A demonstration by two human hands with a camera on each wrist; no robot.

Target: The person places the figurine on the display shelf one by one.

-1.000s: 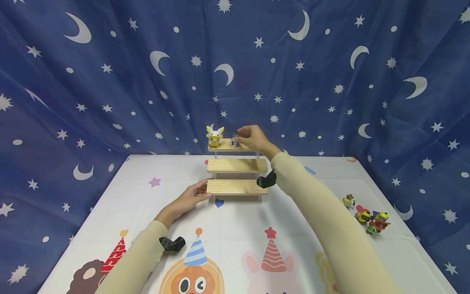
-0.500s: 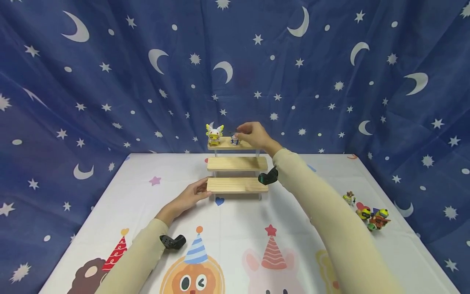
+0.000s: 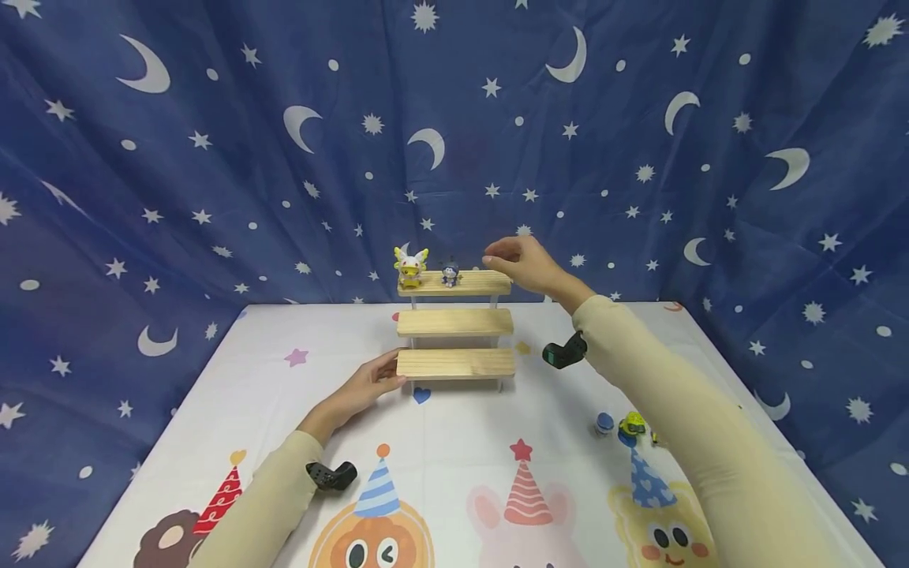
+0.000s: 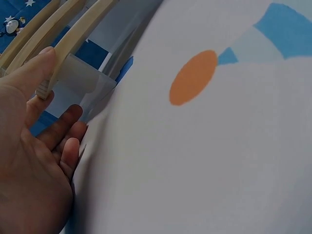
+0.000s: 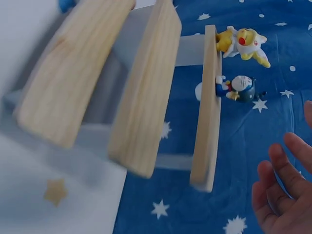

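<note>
At the left end of the lowest shelf [image 3: 454,363], the left hand [image 3: 358,390] grips the board's edge, thumb against it. Above, by the top shelf's [image 3: 486,282] left end, stands a yellow-and-white figure [image 3: 409,269]; near mid-shelf, a small blue figure [image 3: 450,275] stands upright, left of and apart from the right hand's [image 3: 529,264] fingertips. That hand hovers empty by the right end, fingers loosely bent. Toward the table's [image 3: 554,402] right edge sit more figures [image 3: 630,426].

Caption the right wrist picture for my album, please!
Yellow-and-white figurine and blue-and-white figurine on the top wooden shelf, right hand nearby.
</note>
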